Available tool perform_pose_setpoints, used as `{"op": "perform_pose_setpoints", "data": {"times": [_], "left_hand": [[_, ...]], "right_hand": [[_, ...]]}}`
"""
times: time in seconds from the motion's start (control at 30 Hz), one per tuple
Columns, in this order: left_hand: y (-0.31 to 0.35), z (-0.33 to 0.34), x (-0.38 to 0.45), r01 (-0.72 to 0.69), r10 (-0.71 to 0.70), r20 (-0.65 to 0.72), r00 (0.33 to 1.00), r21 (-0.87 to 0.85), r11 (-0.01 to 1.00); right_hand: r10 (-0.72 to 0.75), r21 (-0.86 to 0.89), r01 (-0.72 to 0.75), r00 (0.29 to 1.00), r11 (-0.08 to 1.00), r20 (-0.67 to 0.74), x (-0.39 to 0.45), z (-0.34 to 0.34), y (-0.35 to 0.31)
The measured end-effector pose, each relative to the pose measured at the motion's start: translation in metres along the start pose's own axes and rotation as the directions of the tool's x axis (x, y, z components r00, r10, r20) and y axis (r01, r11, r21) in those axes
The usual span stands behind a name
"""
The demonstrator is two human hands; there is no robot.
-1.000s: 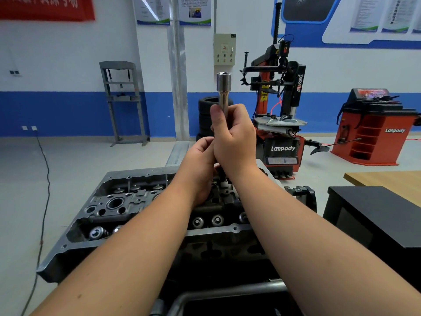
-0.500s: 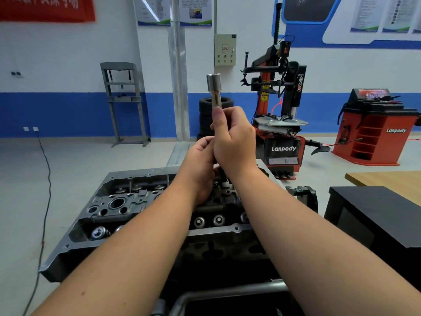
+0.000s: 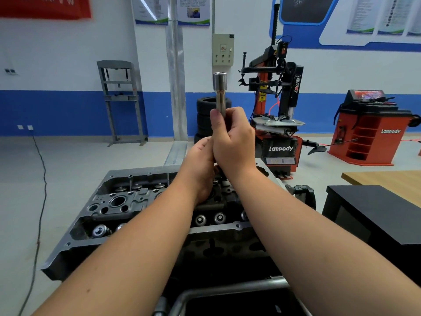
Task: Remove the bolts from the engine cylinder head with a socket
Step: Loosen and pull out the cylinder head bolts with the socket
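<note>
Nearest to me, the grey cast-metal engine cylinder head (image 3: 118, 208) sits on its dark stand, its open top showing round valve caps, springs and machined bores; I cannot make out any bolt heads on it, so I cannot count how many are out. Above its far middle, my left hand (image 3: 200, 165) is curled around the lower part of the tool, though what its fingers close on is hidden behind the right hand. My right hand (image 3: 234, 140) grips the shaft of the long polished steel socket (image 3: 219, 92), which stands upright with its wider end on top, clear of the fist. I judge the task mid-way: the tool appears set down into the head, and loosening is in hand. Beyond stands a red-and-black tyre changer (image 3: 278, 106).
</note>
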State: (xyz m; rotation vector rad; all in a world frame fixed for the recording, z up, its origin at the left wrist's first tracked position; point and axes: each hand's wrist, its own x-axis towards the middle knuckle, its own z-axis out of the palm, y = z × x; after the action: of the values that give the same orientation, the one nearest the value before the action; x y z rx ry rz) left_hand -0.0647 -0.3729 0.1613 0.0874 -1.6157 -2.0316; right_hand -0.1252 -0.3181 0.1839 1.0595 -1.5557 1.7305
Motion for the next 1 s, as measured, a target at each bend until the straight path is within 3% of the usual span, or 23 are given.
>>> {"op": "perform_pose_setpoints", "data": {"times": [0.27,0.4,0.53,0.7,0.87,1.0], "left_hand": [[-0.0026,-0.0017,0.0016,0.001,-0.002,0.045,0.999,0.019,1.0],[-0.0038,-0.0025,0.0034,-0.016,0.016,-0.011,1.0,-0.006,1.0],[-0.0029,-0.0015,0.0052,0.015,-0.014,0.04,0.999,-0.029,0.999],[-0.0038,-0.0028,0.003,-0.004,0.003,0.042,0.999,0.022,1.0],[-0.0055,-0.0045,0.0056,-0.03,0.029,-0.025,0.999,-0.024,0.999],[-0.0036,-0.0025,0.0049,0.002,-0.002,0.036,0.999,-0.004,1.0]], "right_hand": [[0.046,0.066,-0.045,0.999,0.997,-0.007,0.0006,0.0005,-0.0006],[0.02,0.032,-0.019,1.0,0.999,-0.02,0.0013,-0.0007,-0.0003],[0.023,-0.007,-0.022,1.0,1.0,0.02,-0.0004,0.0048,0.0002],[0.045,0.074,-0.045,0.999,0.996,0.001,0.0007,0.0017,-0.0024],[0.066,0.078,-0.065,0.998,0.995,-0.008,-0.0003,0.0,-0.0041],[0.12,0.078,-0.122,0.992,0.989,0.038,-0.0019,0.0044,-0.0049]]}}
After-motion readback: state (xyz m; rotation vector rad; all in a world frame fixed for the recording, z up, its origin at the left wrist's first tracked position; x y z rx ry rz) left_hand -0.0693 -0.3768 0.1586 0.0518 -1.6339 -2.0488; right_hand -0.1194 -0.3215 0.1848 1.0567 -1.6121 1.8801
